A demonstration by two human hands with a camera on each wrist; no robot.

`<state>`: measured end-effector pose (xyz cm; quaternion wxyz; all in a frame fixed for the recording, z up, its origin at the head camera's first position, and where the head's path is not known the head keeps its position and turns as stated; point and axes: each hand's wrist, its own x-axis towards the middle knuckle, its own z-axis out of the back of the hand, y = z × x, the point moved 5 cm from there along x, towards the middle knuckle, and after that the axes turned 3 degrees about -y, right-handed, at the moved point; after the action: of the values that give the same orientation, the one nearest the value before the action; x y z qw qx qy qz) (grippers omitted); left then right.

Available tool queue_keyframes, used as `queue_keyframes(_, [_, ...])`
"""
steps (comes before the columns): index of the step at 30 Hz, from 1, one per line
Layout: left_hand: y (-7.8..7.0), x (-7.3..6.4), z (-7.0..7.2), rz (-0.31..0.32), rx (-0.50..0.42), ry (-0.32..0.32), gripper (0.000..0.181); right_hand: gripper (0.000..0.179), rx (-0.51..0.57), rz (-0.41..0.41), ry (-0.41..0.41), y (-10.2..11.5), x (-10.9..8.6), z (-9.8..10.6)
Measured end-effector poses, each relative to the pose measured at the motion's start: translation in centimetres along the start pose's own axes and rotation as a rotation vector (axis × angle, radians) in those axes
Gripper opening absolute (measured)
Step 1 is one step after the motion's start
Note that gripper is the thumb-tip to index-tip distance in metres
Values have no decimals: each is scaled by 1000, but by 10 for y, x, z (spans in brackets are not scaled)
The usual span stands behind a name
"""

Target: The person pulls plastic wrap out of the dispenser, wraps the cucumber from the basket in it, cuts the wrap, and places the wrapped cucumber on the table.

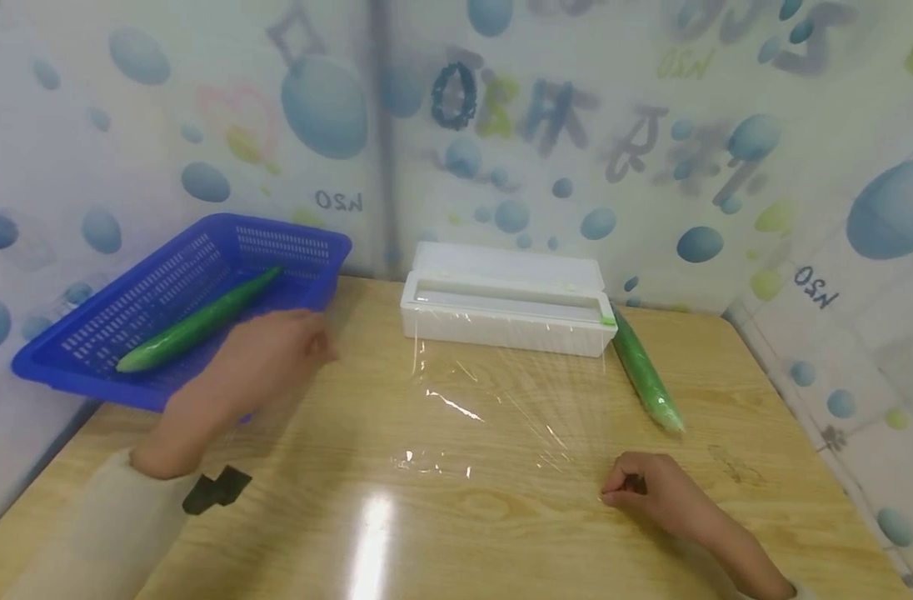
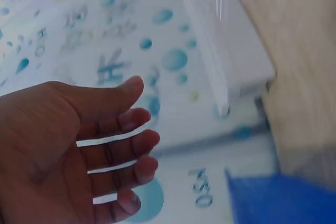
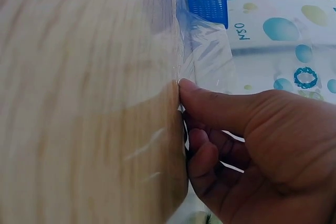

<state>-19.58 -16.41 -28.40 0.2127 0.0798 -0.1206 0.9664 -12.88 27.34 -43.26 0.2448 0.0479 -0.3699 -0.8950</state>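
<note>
A sheet of clear cling film (image 1: 494,408) stretches from the white dispenser box (image 1: 509,321) toward the front of the table. My right hand (image 1: 662,492) pinches the film's near right corner between thumb and fingers, and the right wrist view shows the film (image 3: 210,59) running off from the fingertips. My left hand (image 1: 265,358) hovers at the near right side of the blue basket (image 1: 127,392). Its fingers are loosely bent and hold nothing in the left wrist view. Inside the basket lies one cucumber (image 1: 202,325).
A second cucumber (image 1: 647,371), with a shiny wrapped look, lies on the wooden table (image 1: 456,542) right of the box. The dispenser's lid (image 1: 509,262) is raised at the back. A patterned wall (image 1: 614,150) stands behind the table.
</note>
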Motion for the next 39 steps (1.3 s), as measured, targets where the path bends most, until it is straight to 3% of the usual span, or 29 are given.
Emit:
queue_keyframes(6, [34, 11, 41, 113, 47, -44, 25, 11, 3, -2, 3, 0, 0, 0])
queue_keyframes(10, [54, 18, 55, 167, 27, -76, 29, 10, 6, -12, 15, 0, 0, -1])
queue_keyframes(14, [74, 24, 61, 173, -2, -128, 26, 10, 4, -10, 15, 0, 1, -1])
queue_keyframes(21, [105, 31, 58, 160, -110, -193, 26, 11, 3, 11, 7, -1, 2, -3])
queue_keyframes(29, [144, 30, 47, 285, -213, -207, 40, 12, 10, 7, 4, -3, 2, -3])
queue_keyframes(39, [196, 30, 32, 459, -310, -178, 65, 11, 1, 16, -15, -3, 2, -2])
